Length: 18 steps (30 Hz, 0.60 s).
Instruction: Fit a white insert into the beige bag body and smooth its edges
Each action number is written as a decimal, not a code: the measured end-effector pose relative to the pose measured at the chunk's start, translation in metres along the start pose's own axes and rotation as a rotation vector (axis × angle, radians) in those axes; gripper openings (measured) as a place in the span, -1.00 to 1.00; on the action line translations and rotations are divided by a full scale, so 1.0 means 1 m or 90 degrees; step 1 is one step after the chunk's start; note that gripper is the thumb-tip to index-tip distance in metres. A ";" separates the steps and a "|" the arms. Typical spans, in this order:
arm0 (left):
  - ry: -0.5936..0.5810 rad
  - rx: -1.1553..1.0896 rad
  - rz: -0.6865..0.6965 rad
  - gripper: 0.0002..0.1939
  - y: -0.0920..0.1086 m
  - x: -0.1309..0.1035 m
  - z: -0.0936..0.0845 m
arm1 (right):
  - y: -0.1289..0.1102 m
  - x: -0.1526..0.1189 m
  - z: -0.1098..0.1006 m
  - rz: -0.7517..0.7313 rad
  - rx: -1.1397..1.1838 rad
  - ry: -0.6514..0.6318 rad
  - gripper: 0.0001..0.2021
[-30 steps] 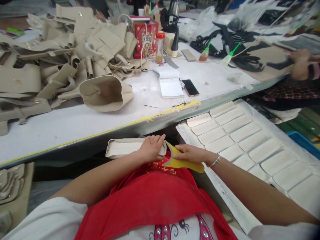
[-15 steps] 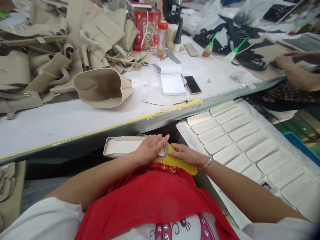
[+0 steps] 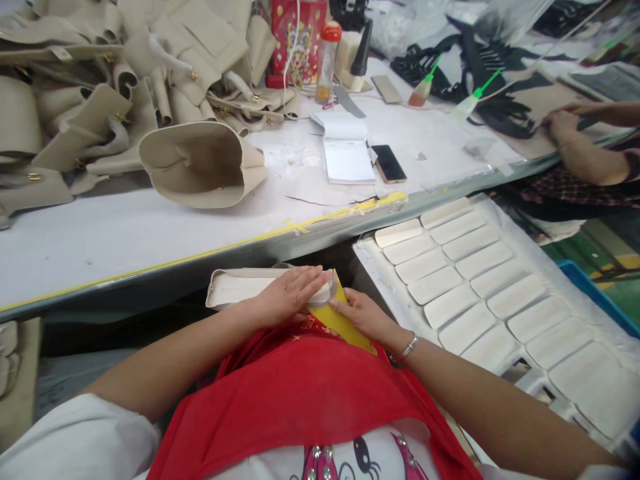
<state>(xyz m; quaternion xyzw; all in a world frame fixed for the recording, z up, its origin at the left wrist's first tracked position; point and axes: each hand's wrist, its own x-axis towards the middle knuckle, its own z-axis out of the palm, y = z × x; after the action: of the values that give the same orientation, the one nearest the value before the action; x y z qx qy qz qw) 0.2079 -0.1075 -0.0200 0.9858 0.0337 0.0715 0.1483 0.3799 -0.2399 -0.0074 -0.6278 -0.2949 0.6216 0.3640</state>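
Observation:
My left hand (image 3: pixel 287 293) lies with its fingers stretched out flat across the right end of a beige bag piece with a white panel (image 3: pixel 240 287), low at my lap. Between the thumb and fingers of my right hand (image 3: pixel 365 313) is a flat yellow sheet-like piece (image 3: pixel 340 320), closed on at its right side. One edge of the yellow piece meets the right end of the bag piece, close to my left fingertips. Below both hands lies a red apron (image 3: pixel 300 400).
Beige bag parts (image 3: pixel 200 40) are heaped on the table's left, beside an open bag body (image 3: pixel 200 167). A notepad (image 3: pixel 347 157), a phone (image 3: pixel 389 164) and glue bottles (image 3: pixel 425 87) lie rightward. A board (image 3: pixel 365 250) holds rows of white panels. A co-worker's hands (image 3: pixel 565 127) are far right.
The yellow piece has tilted more steeply and shows less of its length. My left hand has shifted slightly left on the bag piece, and its fingers lie flatter.

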 end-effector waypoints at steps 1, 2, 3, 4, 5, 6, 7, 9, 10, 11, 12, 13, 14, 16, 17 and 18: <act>0.008 0.000 0.003 -0.06 0.000 0.000 0.000 | 0.002 0.000 0.005 -0.012 -0.009 0.039 -0.71; 0.018 -0.001 0.002 -0.06 0.000 -0.001 0.001 | 0.005 0.001 0.011 -0.022 -0.021 0.084 -0.71; 0.030 -0.003 -0.001 -0.06 0.000 -0.001 0.003 | 0.008 0.001 0.017 -0.025 -0.027 0.128 -0.71; 0.043 -0.006 -0.009 -0.05 0.001 0.000 0.005 | 0.011 0.002 0.022 -0.024 -0.022 0.165 -0.70; 0.055 -0.008 -0.020 -0.05 0.002 0.000 0.007 | 0.014 0.002 0.027 -0.019 -0.006 0.186 -0.70; 0.063 -0.010 -0.035 -0.04 0.003 0.000 0.008 | 0.017 0.001 0.032 -0.013 0.018 0.189 -0.69; 0.064 -0.011 -0.054 -0.04 0.004 0.000 0.009 | 0.019 -0.001 0.034 -0.005 0.049 0.178 -0.68; 0.043 -0.005 -0.099 -0.04 0.007 0.001 0.007 | 0.024 -0.009 0.035 0.013 0.126 0.128 -0.67; 0.022 -0.001 -0.121 -0.04 0.008 0.002 0.005 | 0.025 -0.015 0.034 0.023 0.162 0.102 -0.68; -0.003 0.002 -0.139 -0.05 0.009 0.004 0.003 | 0.025 -0.021 0.030 0.032 0.195 0.087 -0.68; -0.028 0.004 -0.152 -0.05 0.011 0.006 0.000 | 0.025 -0.028 0.026 0.032 0.225 0.089 -0.69; -0.051 0.004 -0.163 -0.04 0.013 0.009 -0.003 | 0.023 -0.034 0.022 0.021 0.253 0.104 -0.70; -0.070 0.004 -0.175 -0.03 0.014 0.012 -0.005 | 0.019 -0.039 0.017 -0.006 0.282 0.125 -0.71; -0.087 0.003 -0.197 -0.01 0.017 0.018 -0.007 | 0.007 -0.044 0.011 -0.090 0.355 0.163 -0.70; -0.084 0.007 -0.206 -0.01 0.019 0.021 -0.007 | 0.000 -0.042 0.009 -0.134 0.392 0.169 -0.69; -0.078 0.011 -0.211 -0.01 0.020 0.023 -0.006 | -0.008 -0.037 0.009 -0.169 0.420 0.170 -0.70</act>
<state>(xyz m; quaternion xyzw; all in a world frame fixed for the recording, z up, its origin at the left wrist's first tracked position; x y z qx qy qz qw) 0.2308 -0.1224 -0.0052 0.9705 0.1872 -0.0145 0.1511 0.3699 -0.2656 0.0205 -0.5086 -0.1075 0.5431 0.6594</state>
